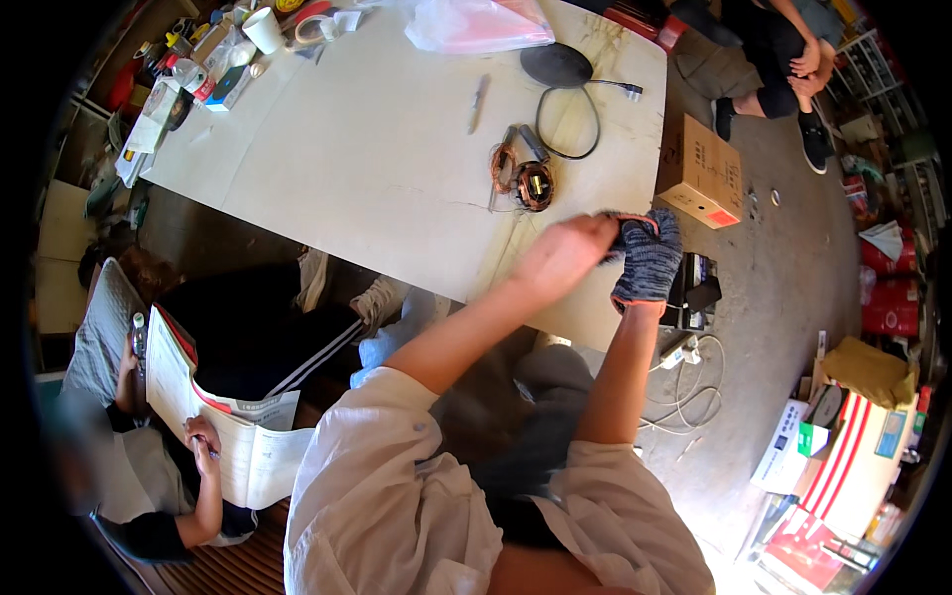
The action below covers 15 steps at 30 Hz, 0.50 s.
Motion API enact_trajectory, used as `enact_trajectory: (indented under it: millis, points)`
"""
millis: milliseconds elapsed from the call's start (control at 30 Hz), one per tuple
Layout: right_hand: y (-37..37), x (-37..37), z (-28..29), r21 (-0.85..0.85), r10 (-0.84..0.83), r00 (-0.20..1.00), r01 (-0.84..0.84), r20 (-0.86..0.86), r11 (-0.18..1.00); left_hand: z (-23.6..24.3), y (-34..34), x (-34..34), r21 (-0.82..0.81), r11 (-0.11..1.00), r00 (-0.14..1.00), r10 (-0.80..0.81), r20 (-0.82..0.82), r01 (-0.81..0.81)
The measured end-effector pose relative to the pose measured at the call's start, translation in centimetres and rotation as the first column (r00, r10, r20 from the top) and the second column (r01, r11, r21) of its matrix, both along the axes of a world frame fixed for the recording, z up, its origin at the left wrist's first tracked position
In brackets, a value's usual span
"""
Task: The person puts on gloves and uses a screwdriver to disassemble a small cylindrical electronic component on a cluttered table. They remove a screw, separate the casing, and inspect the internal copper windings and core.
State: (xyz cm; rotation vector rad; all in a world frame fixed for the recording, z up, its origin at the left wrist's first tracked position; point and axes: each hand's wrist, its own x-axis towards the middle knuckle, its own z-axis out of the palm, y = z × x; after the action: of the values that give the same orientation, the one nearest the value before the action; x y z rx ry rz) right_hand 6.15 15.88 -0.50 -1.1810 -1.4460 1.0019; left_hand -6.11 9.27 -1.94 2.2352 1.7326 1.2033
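My right hand [650, 260] wears a grey knit work glove with an orange cuff, and its fingers are bent in toward the left. My left hand [567, 256] is bare and meets it over the table's right front corner, with its fingers closed at a dark glove [617, 238] with an orange edge. Both hands seem to hold this glove; the left fingertips are partly hidden. Beyond them on the table lies a round motor part with copper windings [533, 185]. Beside it are a loose bundle of copper wire [503, 169] and a dark grey cylinder [534, 142].
A black oval device [555, 65] with a cable, a pen [478, 104] and a pink-white plastic bag [478, 25] lie on the table [347, 149]. Clutter fills its far left. A cardboard box [701, 171] stands right. One person with papers [238, 436] sits left; another sits far right.
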Motion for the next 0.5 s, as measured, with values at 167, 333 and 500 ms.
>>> enact_trajectory:
  millis: [167, 333, 500]
  points:
    - [-0.1, 0.1, 0.4, 0.024, -0.161, 0.939, 0.161, 0.303, 0.987, -0.5, -0.8, 2.2, -0.027, 0.991, 0.930, -0.133, -0.342, 0.132]
    - [-1.3, 0.6, 1.4, 0.183, 0.077, 0.918, -0.160, 0.390, 0.970, -0.8, -0.8, 1.9, -0.146, 0.971, 0.923, -0.225, -0.312, 0.187]
    - [-5.2, -1.3, 5.7, 0.428, -0.165, 0.577, -0.356, 0.800, 0.831, 0.4, 0.2, -0.7, -0.217, 0.976, 0.997, -0.011, 0.070, 0.026]
